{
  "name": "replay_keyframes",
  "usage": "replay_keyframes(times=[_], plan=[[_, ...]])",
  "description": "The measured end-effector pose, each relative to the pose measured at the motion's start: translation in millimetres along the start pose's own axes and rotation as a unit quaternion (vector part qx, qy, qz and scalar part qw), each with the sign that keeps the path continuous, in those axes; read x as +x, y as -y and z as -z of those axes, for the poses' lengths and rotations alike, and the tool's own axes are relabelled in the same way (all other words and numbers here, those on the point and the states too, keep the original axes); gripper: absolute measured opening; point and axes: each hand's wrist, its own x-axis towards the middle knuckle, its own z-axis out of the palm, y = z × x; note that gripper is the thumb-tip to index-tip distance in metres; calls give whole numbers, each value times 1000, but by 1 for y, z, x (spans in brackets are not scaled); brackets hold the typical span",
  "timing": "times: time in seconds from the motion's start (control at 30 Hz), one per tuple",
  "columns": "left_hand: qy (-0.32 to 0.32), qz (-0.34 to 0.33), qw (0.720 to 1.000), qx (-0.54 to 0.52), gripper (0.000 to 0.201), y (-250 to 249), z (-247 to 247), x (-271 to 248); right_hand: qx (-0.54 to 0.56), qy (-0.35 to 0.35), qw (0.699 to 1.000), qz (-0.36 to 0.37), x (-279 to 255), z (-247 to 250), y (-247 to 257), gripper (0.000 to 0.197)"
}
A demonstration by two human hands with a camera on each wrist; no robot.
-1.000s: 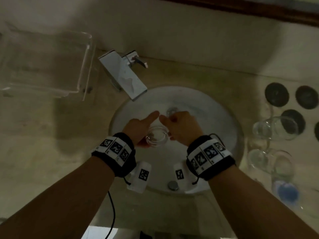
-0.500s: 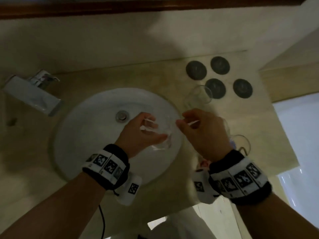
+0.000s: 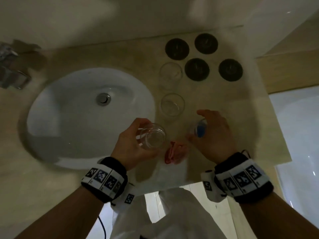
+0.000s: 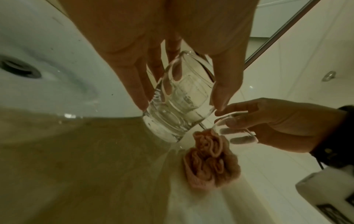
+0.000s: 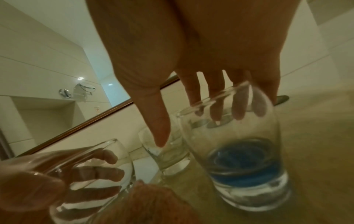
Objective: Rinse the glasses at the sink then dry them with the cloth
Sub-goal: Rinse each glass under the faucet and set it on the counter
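Nearest you, the cloth (image 3: 175,152) lies crumpled on the counter (image 3: 224,107), between your wrists. Your left hand (image 3: 133,144) grips a clear glass (image 3: 152,136), tilted, over the counter at the sink (image 3: 72,107) rim. Your right hand (image 3: 214,133), fingers straight and spread, reaches round the blue-bottomed glass (image 3: 199,129) standing just beside the cloth; it holds nothing. Beyond stand two more glasses (image 3: 171,105), then four dark coasters (image 3: 196,69). Risk: the held glass is likely wet and may slip; the reaching fingers could tip the blue-bottomed glass or knock it against its neighbour.
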Motion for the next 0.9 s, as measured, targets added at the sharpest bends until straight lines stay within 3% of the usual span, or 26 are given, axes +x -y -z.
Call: replay_keyframes(times=[0.23,0.47,0.53,0.73,0.9], plan=[[-24,-31,999,25,79,1,-26,-7,-35,14,999,-22,9,-3,-15,75],[-24,-33,999,-4,98,-8,-21,-4,-2,-55,998,26,7,28,8,77],[-44,-41,998,-20,98,-15,-10,-2,-4,-77,996,51,7,41,24,75],[-102,-93,988,-75,72,-47,36,0,-1,-130,983,127,3,66,102,72],[-76,-160,983,-54,88,-58,92,3,-7,-72,982,174,8,50,188,84]])
